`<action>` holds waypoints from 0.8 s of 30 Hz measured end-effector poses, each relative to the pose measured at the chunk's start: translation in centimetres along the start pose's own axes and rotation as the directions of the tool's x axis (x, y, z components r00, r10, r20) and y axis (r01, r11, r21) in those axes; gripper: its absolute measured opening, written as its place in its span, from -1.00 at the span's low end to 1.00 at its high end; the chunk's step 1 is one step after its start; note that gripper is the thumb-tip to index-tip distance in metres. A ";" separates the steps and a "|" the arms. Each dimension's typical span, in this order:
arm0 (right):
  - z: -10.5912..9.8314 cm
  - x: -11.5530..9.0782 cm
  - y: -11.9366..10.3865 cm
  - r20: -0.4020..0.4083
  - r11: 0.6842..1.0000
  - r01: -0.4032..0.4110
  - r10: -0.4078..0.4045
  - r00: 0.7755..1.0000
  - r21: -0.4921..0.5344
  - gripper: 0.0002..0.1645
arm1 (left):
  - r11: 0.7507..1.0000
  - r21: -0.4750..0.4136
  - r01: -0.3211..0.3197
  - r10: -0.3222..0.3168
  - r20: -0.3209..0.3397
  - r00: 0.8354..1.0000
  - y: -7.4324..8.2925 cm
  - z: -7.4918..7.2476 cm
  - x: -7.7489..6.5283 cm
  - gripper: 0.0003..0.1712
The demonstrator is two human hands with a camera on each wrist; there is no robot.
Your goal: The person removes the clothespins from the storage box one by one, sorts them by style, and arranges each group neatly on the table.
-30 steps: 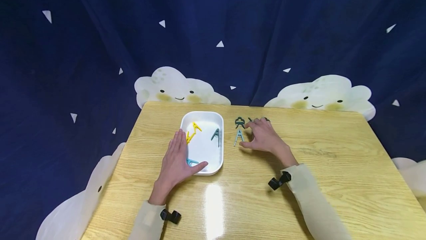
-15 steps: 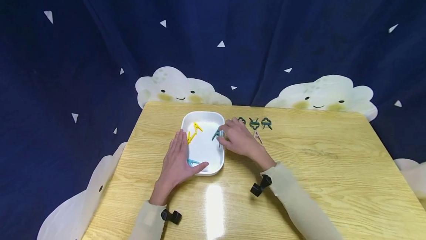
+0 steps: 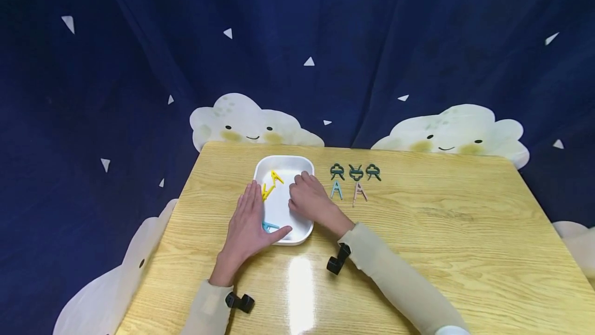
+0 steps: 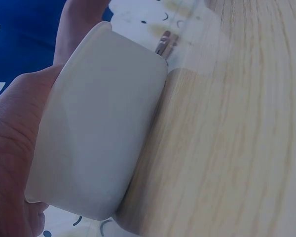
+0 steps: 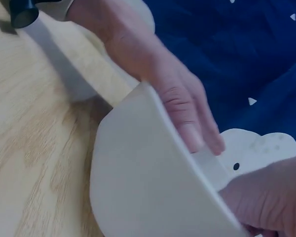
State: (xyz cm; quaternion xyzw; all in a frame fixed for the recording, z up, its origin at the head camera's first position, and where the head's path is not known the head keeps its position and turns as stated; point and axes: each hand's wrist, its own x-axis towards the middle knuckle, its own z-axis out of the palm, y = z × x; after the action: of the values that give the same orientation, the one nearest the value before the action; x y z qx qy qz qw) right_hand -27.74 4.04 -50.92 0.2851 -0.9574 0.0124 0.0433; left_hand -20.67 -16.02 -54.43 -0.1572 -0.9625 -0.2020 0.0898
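Note:
A white tray (image 3: pixel 304 234) stands on the table with several plastic clips in it. My left hand (image 3: pixel 245 220) lies along its left side, fingers straight, thumb reaching over the near left corner. In the left wrist view, the hand (image 4: pixel 12 133) touches the rim. My right hand (image 3: pixel 310 199) is inside the tray's right part with curled fingers. It covers the spot of a teal clip, which is hidden; whether the fingers pinch it does not show. Two yellow clips (image 3: pixel 277 177) and a light blue clip (image 3: pixel 269 226) lie inside, near my left hand.
Right of the tray, three dark green clips (image 3: pixel 356 172) lie in a row on the wooden table (image 3: pixel 441 232). Below them are a blue clip (image 3: pixel 337 189) and a pink clip (image 3: pixel 359 193). A dark blue curtain (image 3: pixel 297 41) hangs behind the table.
My right hand has left the blue clip on the table and moved left into the tray, over the teal clip, its fingers now curled. The left hand has stayed in place.

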 end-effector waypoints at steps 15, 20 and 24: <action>1.9 1.5 -0.7 0.004 0.955 -0.088 0.093 0.996 -0.283 -0.86 | 1.000 0.001 -0.006 0.006 -0.001 1.000 0.1 0.0 0.1 0.56; 2.2 1.6 -0.5 -0.124 0.978 -0.029 0.003 0.992 -0.205 -0.91 | 1.000 0.005 -0.011 0.011 -0.005 1.000 0.0 0.1 0.0 0.56; 2.3 1.7 -0.4 -0.238 0.990 0.027 -0.060 0.969 -0.138 -0.83 | 1.000 0.005 -0.010 0.010 -0.012 1.000 -0.1 0.1 0.1 0.56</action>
State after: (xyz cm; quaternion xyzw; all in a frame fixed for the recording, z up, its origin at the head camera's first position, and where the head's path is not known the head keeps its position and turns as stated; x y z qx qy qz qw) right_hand -29.10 2.65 -53.01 0.2989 -0.9372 -0.0178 0.1789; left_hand -20.78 -16.00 -54.57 -0.1605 -0.9616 -0.2002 0.0970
